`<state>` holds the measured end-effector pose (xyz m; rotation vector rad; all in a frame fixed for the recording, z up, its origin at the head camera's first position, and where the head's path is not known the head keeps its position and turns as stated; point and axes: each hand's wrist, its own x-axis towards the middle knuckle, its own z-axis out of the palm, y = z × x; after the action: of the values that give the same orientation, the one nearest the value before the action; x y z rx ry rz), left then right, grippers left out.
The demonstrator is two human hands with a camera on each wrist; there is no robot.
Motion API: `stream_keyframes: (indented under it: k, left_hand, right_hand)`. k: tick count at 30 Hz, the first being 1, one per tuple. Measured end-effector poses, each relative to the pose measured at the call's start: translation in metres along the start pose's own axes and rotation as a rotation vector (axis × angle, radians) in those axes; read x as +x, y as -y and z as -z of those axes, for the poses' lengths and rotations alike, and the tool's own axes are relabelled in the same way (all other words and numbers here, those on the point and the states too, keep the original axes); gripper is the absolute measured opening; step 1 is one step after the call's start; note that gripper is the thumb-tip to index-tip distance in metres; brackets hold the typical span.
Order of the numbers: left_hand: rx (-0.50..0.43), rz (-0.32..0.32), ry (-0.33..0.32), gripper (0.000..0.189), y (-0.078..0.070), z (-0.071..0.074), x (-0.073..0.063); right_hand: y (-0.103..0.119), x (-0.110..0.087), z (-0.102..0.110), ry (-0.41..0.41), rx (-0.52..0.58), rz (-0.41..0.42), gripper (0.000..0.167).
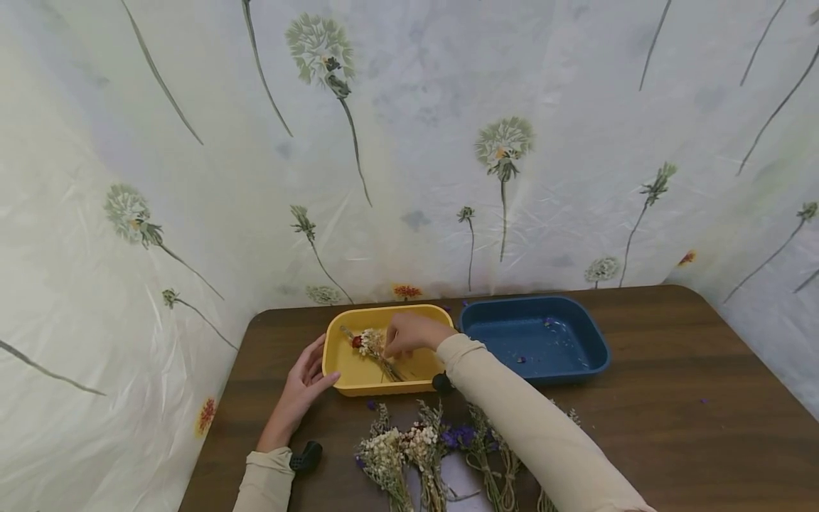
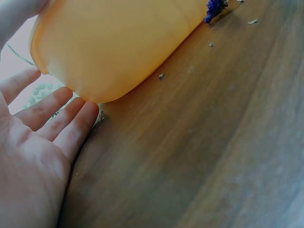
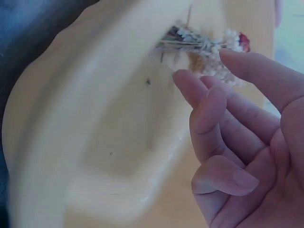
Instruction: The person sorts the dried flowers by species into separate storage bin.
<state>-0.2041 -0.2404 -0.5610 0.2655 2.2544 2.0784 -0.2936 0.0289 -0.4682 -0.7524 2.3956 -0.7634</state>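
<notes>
One yellow tray [image 1: 384, 389], on the counter [image 1: 672, 355], lying at eleven o'clock from the row of dried bunches. Contents: one small dried bunch [image 1: 370, 343], left of the tray's middle, cream blossoms with a red blossom [image 1: 356, 343] toward ten o'clock, stems running toward five. One right hand [image 1: 412, 334], reaching in from the four o'clock side, over the tray and close beside the small bunch; grip parted, thumb and fingertips separate, the other fingers loosely bent, nothing visible between them; contact with the blossoms cannot be told. One left hand [image 1: 301, 384], at the tray's eight o'clock corner; grip unclenched, fingers extended and spread, fingertips touching the outer wall. One blue tray [image 1: 505, 338], just beside the yellow tray at three o'clock, holding a few purple petals [image 1: 521, 359]. One row of dried bunches [image 1: 422, 441], near the yellow tray at five o'clock, cream and purple blossoms uppermost, stems toward six, partly hidden by the right sleeve [image 1: 525, 412]. One pale sheet [image 1: 453, 471], showing between the stems. One dandelion-printed backdrop [image 1: 416, 142], at twelve o'clock behind the counter.
</notes>
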Motion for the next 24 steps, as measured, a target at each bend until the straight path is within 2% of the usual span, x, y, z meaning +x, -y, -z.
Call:
stream_keyframes:
  k: [14, 24]
  left_hand:
    - [-0.021, -0.025, 0.019, 0.076, 0.0, 0.0, -0.001]
    - [-0.024, -0.019, 0.02, 0.076, 0.002, 0.001, 0.0]
  right_hand:
    - [0.002, -0.023, 0.009, -0.174, 0.083, -0.004, 0.014]
    - [0.008, -0.053, 0.01, -0.267, 0.109, -0.015, 0.022]
